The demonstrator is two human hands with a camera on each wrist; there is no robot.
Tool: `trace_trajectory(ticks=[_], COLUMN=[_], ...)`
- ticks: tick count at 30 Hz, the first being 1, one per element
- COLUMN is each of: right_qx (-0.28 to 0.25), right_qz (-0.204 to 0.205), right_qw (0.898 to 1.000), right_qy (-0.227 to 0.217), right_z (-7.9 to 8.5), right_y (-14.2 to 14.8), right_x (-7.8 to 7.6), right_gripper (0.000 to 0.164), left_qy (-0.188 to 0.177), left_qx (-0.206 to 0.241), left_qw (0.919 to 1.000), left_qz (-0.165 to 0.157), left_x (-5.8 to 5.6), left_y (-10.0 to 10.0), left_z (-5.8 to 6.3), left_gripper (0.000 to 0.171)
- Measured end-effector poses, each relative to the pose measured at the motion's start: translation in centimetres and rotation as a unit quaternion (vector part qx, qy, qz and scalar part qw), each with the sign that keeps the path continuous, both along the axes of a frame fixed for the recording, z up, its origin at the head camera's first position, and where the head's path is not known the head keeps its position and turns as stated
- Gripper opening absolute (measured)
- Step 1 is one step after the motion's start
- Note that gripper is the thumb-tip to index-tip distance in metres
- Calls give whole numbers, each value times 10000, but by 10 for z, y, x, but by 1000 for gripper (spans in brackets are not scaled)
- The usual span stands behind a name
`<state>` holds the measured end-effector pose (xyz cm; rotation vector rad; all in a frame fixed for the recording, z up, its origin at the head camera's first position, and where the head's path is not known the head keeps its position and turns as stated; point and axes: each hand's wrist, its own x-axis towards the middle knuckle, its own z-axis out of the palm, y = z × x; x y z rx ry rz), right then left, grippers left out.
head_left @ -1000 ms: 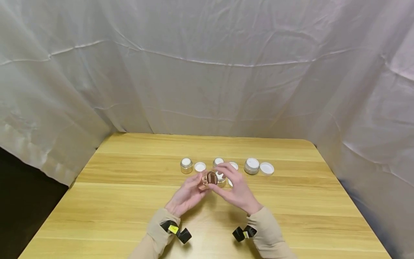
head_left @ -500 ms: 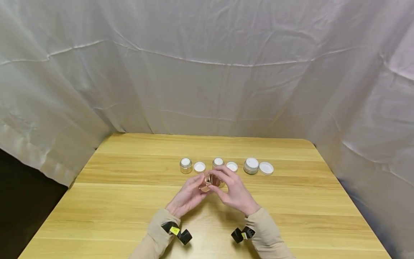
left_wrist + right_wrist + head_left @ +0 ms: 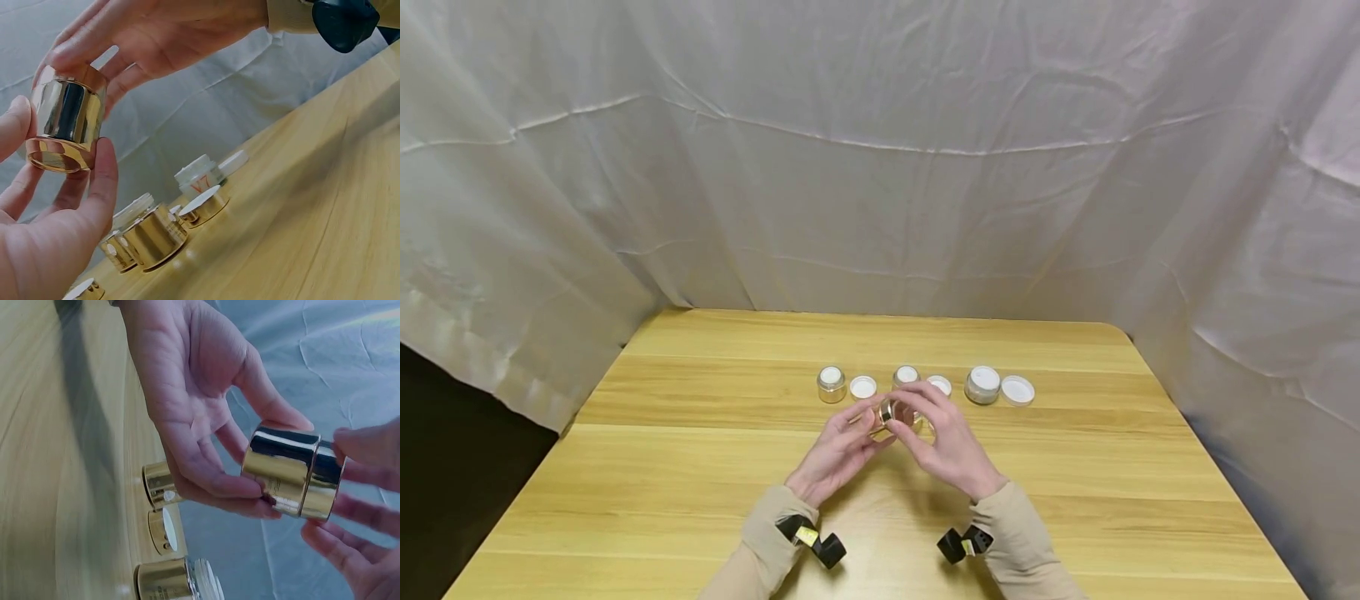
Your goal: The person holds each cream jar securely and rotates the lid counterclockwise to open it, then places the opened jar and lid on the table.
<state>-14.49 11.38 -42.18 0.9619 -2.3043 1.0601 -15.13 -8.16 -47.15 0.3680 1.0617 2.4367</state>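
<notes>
A shiny gold jar (image 3: 888, 411) is held between both hands above the table. My left hand (image 3: 835, 458) pinches its narrower end, which in the right wrist view is a gold band (image 3: 323, 481). The fingers and thumb of my right hand (image 3: 951, 446) grip the wider gold part (image 3: 281, 465), which bears small print. In the left wrist view the jar (image 3: 69, 112) is tilted, with a rim at its lower end. Behind the right fingers, another gold jar is mostly hidden in the head view.
Farther back on the wooden table (image 3: 700, 467) stand a left jar (image 3: 831, 384), a middle jar (image 3: 906, 374) and a larger right jar (image 3: 983, 385), white-topped. Beside them lie white-lined lids: left (image 3: 863, 387), middle (image 3: 939, 384) and right (image 3: 1018, 390). A pale curtain (image 3: 880, 208) hangs behind.
The held jar has turned in my hands: its round reflective face pointed toward the head camera earlier and now its side shows. Both hands stay almost in place.
</notes>
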Motion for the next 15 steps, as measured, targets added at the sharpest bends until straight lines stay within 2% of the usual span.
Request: trace_trajectory(ticks=[5,11,15], right_qx=[-554,-570,-521], right_qz=[-146,-442,-420], right_qw=[9979,9959,9961], right_qy=[-290,-538,-570], right_z=[1,2,3], right_y=[-3,-7,-7], right_x=[1,4,4], right_gripper=[29,24,26], left_qy=[73,306,250], left_qx=[-13,-190,-195], left_qw=[9999,9991,9993], left_qz=[138,219,217], left_x=[0,0,0], left_y=[1,1,2], left_z=[-1,-4,-4], left_gripper=[24,23,22])
